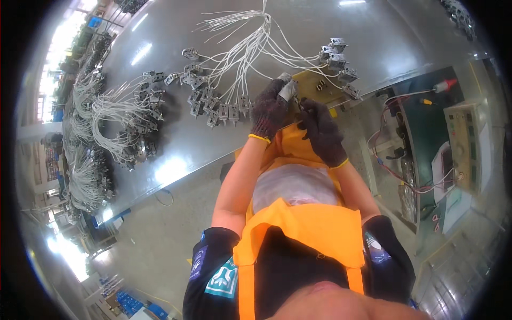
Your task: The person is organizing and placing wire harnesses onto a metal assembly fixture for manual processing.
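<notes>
At the table's near edge my left hand point(269, 109), in a dark knitted glove with whitish fingertips, is closed around a small metal unit point(295, 89) that is mostly hidden by the fingers. My right hand point(322, 130), in a dark glove too, pinches close beside it; what its fingers hold is too small to make out. Under the hands lies a yellowish-brown board point(322, 88) with a few tiny brass-coloured pieces point(321, 85) on it. A bundle of white wires point(250, 45) fans out beyond, ending in boxy metal units to the left point(205, 96) and right point(336, 60).
More white-wired metal units point(125, 114) are heaped along the left side of the grey metal table point(208, 146). To the right, a dark green bench point(426, 117) carries a beige instrument box point(463, 146), red and white leads point(381, 136), and a red-tipped connector point(446, 85).
</notes>
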